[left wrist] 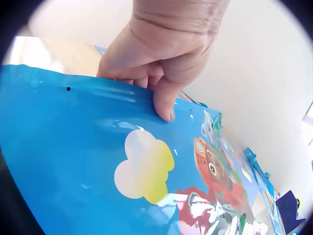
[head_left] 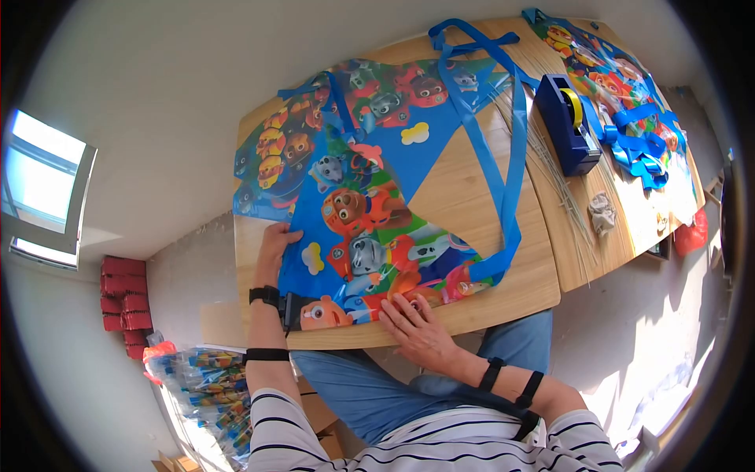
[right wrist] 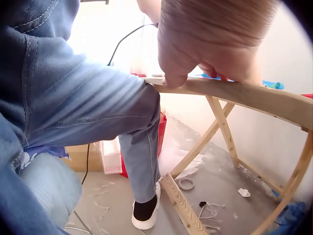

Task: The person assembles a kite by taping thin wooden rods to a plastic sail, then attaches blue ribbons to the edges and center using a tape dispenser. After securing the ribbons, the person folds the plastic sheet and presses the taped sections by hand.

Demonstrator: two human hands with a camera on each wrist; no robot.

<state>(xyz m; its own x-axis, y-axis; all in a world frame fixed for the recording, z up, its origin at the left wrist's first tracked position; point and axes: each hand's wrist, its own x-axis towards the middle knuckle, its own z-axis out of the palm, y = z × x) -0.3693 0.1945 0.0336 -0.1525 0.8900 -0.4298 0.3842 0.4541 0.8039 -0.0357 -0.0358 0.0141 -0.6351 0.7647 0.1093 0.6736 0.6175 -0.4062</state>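
A glossy blue plastic sheet [head_left: 307,267] printed with cartoon dogs lies over the near part of the wooden table [head_left: 448,185]. My left hand [head_left: 274,248] pinches its left edge; in the left wrist view the thumb [left wrist: 165,105] lies on top and the other fingers go behind the edge. My right hand [head_left: 421,334] rests with spread fingers on the sheet's near edge, by the table's front edge. In the right wrist view the right hand [right wrist: 210,49] sits over the table edge [right wrist: 234,93], which hides its fingertips. A long blue ribbon [head_left: 511,200] loops beside the sheet.
A dark blue tape dispenser [head_left: 562,145] with yellow tape stands right of the sheet. Near it lie thin pale rods [head_left: 562,189] and a crumpled lump [head_left: 602,214]. Another printed sheet [head_left: 609,79] with bunched blue ribbon [head_left: 641,149] lies far right. Packed printed goods [head_left: 208,393] stand low left.
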